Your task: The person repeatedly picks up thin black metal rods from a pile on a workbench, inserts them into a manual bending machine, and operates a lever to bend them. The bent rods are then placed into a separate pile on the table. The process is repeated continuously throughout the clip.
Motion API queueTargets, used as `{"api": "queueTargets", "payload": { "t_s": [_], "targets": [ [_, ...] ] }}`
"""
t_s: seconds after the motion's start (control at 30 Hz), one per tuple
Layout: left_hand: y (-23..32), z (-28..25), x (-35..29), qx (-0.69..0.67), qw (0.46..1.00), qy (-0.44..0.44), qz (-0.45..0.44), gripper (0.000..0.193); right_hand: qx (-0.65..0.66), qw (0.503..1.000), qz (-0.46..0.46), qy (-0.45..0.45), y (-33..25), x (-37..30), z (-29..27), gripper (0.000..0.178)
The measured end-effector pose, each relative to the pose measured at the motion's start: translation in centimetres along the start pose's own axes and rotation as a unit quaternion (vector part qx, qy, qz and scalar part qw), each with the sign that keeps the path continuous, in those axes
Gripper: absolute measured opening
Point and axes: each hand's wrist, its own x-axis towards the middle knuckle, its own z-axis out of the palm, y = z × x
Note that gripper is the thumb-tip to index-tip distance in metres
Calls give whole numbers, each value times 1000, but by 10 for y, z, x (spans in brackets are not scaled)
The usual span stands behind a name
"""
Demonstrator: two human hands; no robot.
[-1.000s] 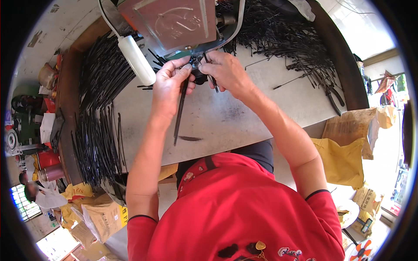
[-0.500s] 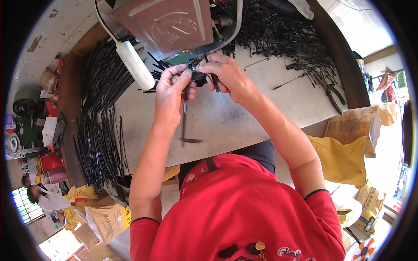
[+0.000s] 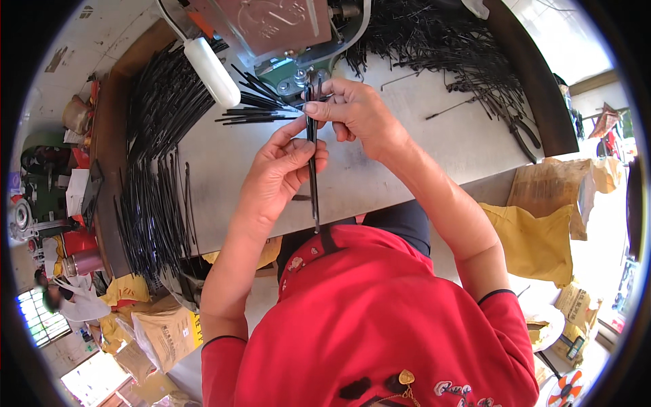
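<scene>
Pale grey surface (image 3: 352,173) with a raised brown rim (image 3: 536,74), which I inspect remotely. Far side: a machine with a dull red cover (image 3: 278,24); left of it hangs a white cylindrical fixture (image 3: 211,71) on a cord. Slender black rods (image 3: 314,180) are held just on the near side of the machine, above the surface. Right hand (image 3: 356,112): thumb and fingers pinch their far portion. Left hand (image 3: 281,163): fingers pinch them nearer, presumably because two grips steady such length. Long black strands (image 3: 159,217) lie roughly parallel at left, probably for separation; a tangled black heap (image 3: 434,51) lies far right, unsorted.
</scene>
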Motion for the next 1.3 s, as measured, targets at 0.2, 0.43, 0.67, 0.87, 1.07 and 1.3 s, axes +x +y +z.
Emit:
{"api": "queueTargets", "payload": {
  "t_s": [0.2, 0.43, 0.67, 0.87, 1.07, 1.3],
  "targets": [
    [-13, 17, -16, 46, 998, 38, 23, 41, 3, 997, -43, 62, 4, -26, 8, 37],
    [-36, 29, -21, 470, 833, 113, 271, 36, -8, 997, -36, 70, 6, -41, 5, 28],
    [5, -17, -2, 395, 893, 133, 171, 35, 129, 989, 27, 60, 1, -22, -18, 28],
    [30, -29, 37, 152, 944, 160, 248, 18, 292, 951, -42, 94, 19, 18, -11, 23],
    [26, -12, 59, 119, 938, 151, 287, 13, 342, 926, -83, 134, 26, 29, -6, 26],
    [31, -7, 62, 112, 941, 156, 277, 12, 351, 924, -95, 117, 29, 33, -12, 29]
  ]
}}
